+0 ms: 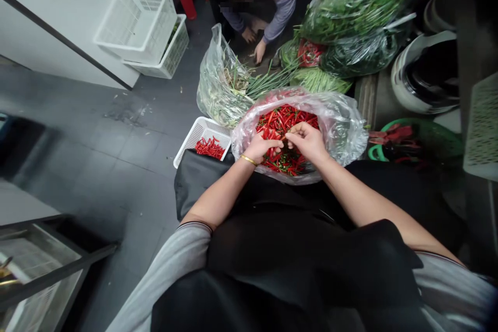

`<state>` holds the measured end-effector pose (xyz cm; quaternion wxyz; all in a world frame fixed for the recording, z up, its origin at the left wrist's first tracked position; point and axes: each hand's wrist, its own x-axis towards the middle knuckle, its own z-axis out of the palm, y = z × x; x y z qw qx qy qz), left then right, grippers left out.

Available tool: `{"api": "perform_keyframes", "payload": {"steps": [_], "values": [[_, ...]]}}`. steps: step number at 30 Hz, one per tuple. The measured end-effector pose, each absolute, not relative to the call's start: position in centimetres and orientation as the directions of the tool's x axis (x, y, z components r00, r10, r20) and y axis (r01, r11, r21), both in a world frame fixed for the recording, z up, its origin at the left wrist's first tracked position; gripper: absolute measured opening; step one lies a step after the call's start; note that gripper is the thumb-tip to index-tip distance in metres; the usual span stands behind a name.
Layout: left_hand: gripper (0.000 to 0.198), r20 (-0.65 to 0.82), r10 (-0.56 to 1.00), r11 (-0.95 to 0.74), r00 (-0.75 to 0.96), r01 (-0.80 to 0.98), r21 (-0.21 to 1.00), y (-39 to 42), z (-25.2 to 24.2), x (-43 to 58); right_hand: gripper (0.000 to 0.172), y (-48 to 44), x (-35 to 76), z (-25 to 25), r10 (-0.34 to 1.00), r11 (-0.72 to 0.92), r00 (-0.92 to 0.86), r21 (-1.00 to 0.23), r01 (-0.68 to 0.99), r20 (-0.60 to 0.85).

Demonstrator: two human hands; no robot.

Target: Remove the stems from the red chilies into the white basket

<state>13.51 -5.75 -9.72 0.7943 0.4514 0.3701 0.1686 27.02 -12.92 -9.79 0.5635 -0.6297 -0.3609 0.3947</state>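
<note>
A large clear plastic bag (pixel 342 124), its mouth spread wide, holds a heap of red chili peppers (pixel 286 116) with green stems. Over the heap, my left hand (pixel 263 148), with a gold bangle at its wrist, is closed around a few red chilies. Close beside it, my right hand (pixel 309 142) pinches thumb and forefinger together near the left fingertips. What the right fingers grip is too small to make out. To the left of the bag stands a white perforated basket (pixel 185 142) with loose red chilies (pixel 209 148) in it.
Ahead, a person (pixel 286 5) reaches to the floor beside a bag of green onions (pixel 221 83). Bagged leafy greens (pixel 358 5) are piled at upper right, near a white bucket (pixel 402 85) and green basin (pixel 439 137). White crates (pixel 134 15) stand upper left.
</note>
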Motion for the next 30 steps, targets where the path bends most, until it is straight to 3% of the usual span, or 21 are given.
{"api": "perform_keyframes", "payload": {"steps": [2, 4, 6, 8, 9, 11, 13, 14, 16, 20, 22, 24, 26, 28, 30], "values": [[0.039, -0.293, 0.586, 0.430, 0.755, 0.017, 0.903, -5.5, -8.4, 13.5, 0.030, -12.8, 27.9, -8.7, 0.916, -0.090, 0.374, -0.982, -0.166, -0.147], [0.042, -0.175, 0.466, 0.343, 0.867, 0.005, 0.939, -5.1, -7.3, 13.5, 0.032, -12.6, 29.4, -7.6, 0.939, -0.097, 0.295, -0.959, -0.266, -0.176], [0.043, -0.149, 0.393, 0.315, 0.907, 0.019, 0.949, -4.6, -6.8, 13.3, 0.032, -12.7, 31.1, -7.3, 0.956, -0.128, 0.237, -0.973, -0.190, -0.172], [0.046, -0.191, 0.441, 0.357, 0.877, 0.023, 0.934, -4.2, -7.1, 12.7, 0.033, -13.1, 32.4, -8.2, 0.965, -0.182, 0.214, -0.974, 0.136, -0.151], [0.048, -0.221, 0.488, 0.391, 0.844, 0.015, 0.920, -4.0, -7.5, 12.4, 0.033, -13.4, 32.7, -9.0, 0.969, -0.208, 0.201, -0.907, 0.367, -0.141], [0.045, -0.288, 0.550, 0.446, 0.784, 0.016, 0.895, -3.9, -8.4, 11.8, 0.033, -14.1, 33.0, -11.2, 0.975, -0.220, 0.153, -0.604, 0.766, -0.160], [0.035, -0.353, 0.574, 0.472, 0.739, 0.053, 0.880, -3.9, -9.2, 11.5, 0.029, -14.3, 32.9, -13.0, 0.967, -0.190, 0.124, -0.310, 0.931, -0.222], [0.031, -0.381, 0.583, 0.480, 0.718, 0.075, 0.874, -3.9, -9.4, 11.6, 0.027, -14.2, 32.8, -13.6, 0.965, -0.187, 0.131, -0.245, 0.951, -0.228], [0.026, -0.425, 0.608, 0.498, 0.670, 0.094, 0.862, -3.9, -9.5, 11.9, 0.025, -13.5, 32.8, -13.7, 0.974, -0.203, 0.161, -0.297, 0.933, -0.162], [0.031, -0.421, 0.703, 0.559, 0.573, -0.078, 0.825, -4.4, -9.1, 13.4, 0.025, -12.3, 32.0, -10.7, 0.979, -0.183, 0.194, -0.703, 0.688, -0.066], [0.034, -0.410, 0.691, 0.595, 0.595, -0.146, 0.791, -5.0, -9.0, 14.0, 0.025, -12.2, 30.9, -9.1, 0.977, -0.179, 0.202, -0.762, 0.623, -0.064], [0.035, -0.423, 0.614, 0.651, 0.667, -0.125, 0.748, -5.8, -9.0, 14.5, 0.023, -12.6, 29.6, -8.1, 0.974, -0.174, 0.227, -0.657, 0.734, -0.004], [0.030, -0.456, 0.543, 0.693, 0.705, -0.069, 0.718, -6.5, -9.3, 14.7, 0.020, -13.2, 28.6, -8.0, 0.975, -0.185, 0.219, -0.421, 0.888, 0.035], [0.025, -0.496, 0.519, 0.706, 0.695, -0.022, 0.708, -6.7, -9.7, 14.8, 0.023, -13.9, 28.3, -8.7, 0.983, -0.185, 0.184, -0.198, 0.962, -0.027], [0.021, -0.532, 0.533, 0.712, 0.658, -0.009, 0.702, -6.3, -10.4, 14.6, 0.030, -14.6, 28.4, -9.9, 0.979, -0.174, 0.163, -0.085, 0.981, -0.125]]}}
